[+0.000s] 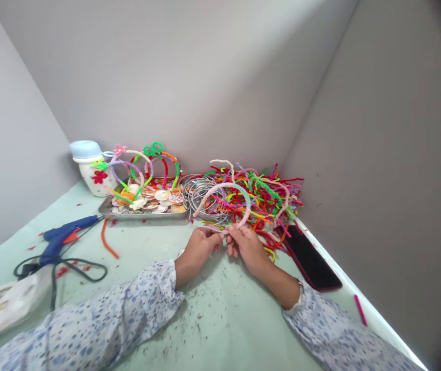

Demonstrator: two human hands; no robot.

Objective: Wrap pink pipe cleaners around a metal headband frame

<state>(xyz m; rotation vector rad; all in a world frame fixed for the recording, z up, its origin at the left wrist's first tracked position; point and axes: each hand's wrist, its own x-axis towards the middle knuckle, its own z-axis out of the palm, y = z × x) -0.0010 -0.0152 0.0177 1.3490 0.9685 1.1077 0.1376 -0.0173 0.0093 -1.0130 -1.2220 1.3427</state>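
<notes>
In the head view a headband (247,201), wrapped in fuzzy pink and pale blue pipe cleaner, arches up in front of the heap. Its near right end is pinched in the fingers of my right hand (249,248). Close beside it, almost touching, my left hand (200,251) is closed, with thumb and forefinger on a thin pale strand (213,228). I cannot make out whether that strand is pipe cleaner or wire, and the fingers hide where it meets the band.
Behind my hands lie a coil of silver wire (205,198) and a heap of coloured pipe cleaners (267,193). A metal tray (147,216) bears discs and decorated headbands (174,162). Around stand a blue glue gun (56,239), a lidded bottle (92,178) and a black phone (313,257).
</notes>
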